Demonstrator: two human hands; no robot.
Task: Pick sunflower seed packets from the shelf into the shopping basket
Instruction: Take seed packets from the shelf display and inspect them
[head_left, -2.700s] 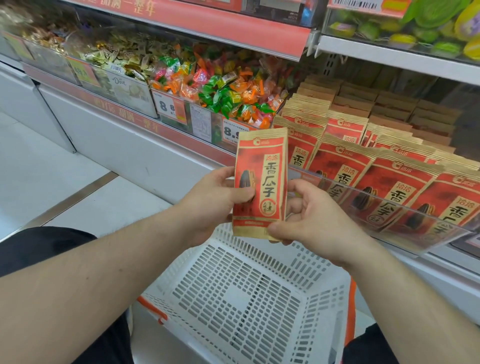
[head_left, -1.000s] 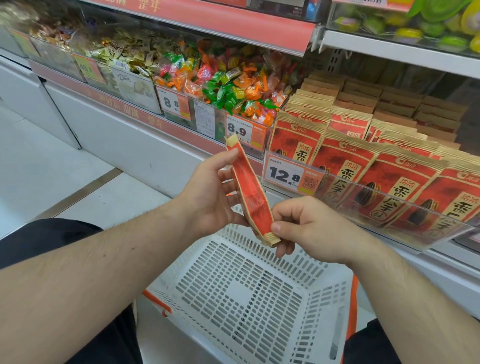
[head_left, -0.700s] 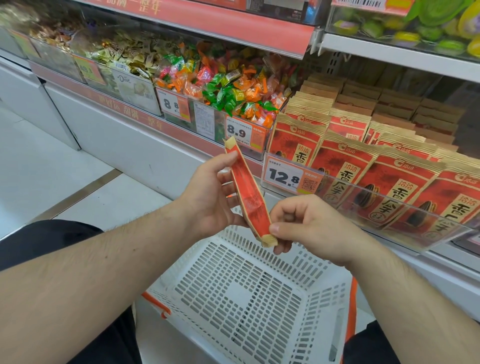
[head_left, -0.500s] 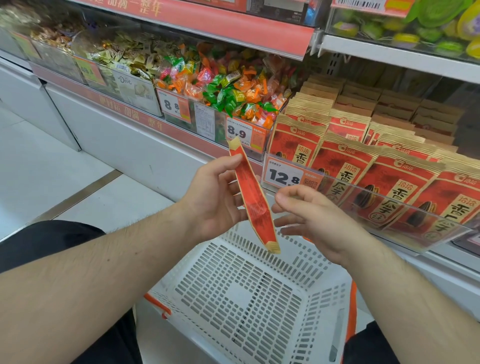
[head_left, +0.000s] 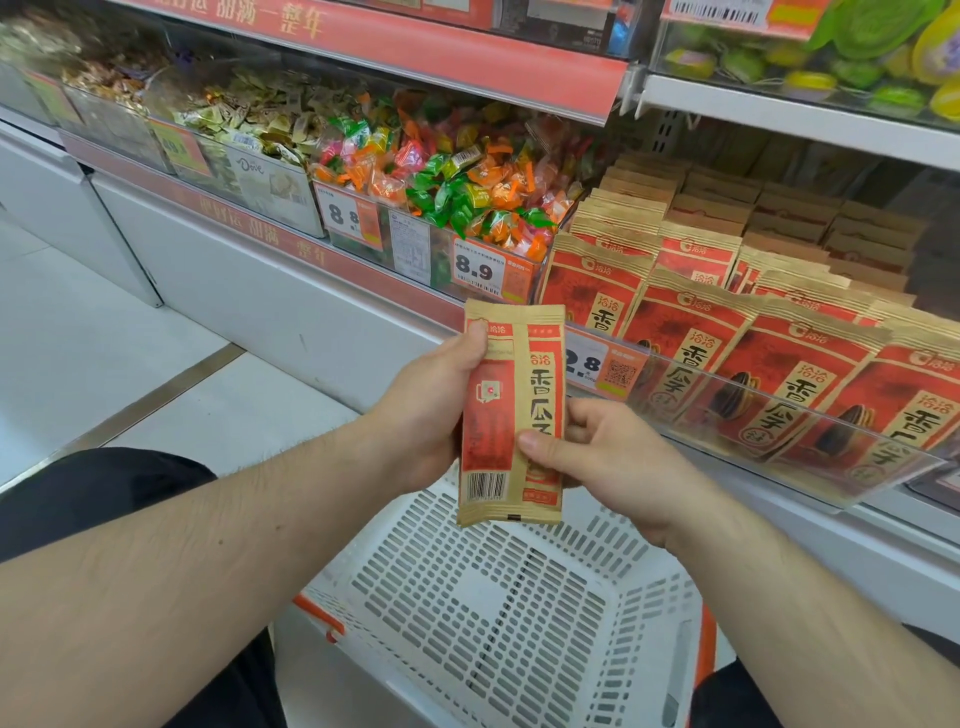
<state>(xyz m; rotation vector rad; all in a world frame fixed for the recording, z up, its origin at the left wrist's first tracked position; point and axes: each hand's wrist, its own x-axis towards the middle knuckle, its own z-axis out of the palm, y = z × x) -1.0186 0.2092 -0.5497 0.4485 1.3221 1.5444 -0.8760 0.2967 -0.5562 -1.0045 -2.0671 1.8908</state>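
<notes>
Sunflower seed packet (head_left: 511, 415), red and tan with its barcode side toward the camera, stands upright in both hands directly above the shopping basket (head_left: 498, 613). There is only the head view to go by. In it the left hand (head_left: 431, 410) grips the packet's left edge, thumb laid over the upper corner and fingers hidden behind. The right hand (head_left: 608, 457) pinches the lower right part, thumb on the printed face and fingers curled behind.

Judging by this, the step in hand is the checking of a packet already off the shelf (head_left: 779, 519) and not yet in the basket. The next move calls for lowering the packet and letting go with both hands over the open basket mouth, which lies right under it, so little travel is needed; after that a reach to the right for another one.

As for containers: the white slotted basket with orange handles shows only its bare floor and walls, though the arms hide parts of it. A clear-fronted shelf tray (head_left: 810, 415) to the right holds the stock packets (head_left: 727, 364) in leaning rows several deep. Left of it, a clear bin (head_left: 410, 249) holds mixed wrapped candies (head_left: 467, 192) in orange and green, with price tags (head_left: 480, 267) on its front. Farther left, more bins (head_left: 260, 182) hold paler wrapped sweets, too blurred to name.
</notes>
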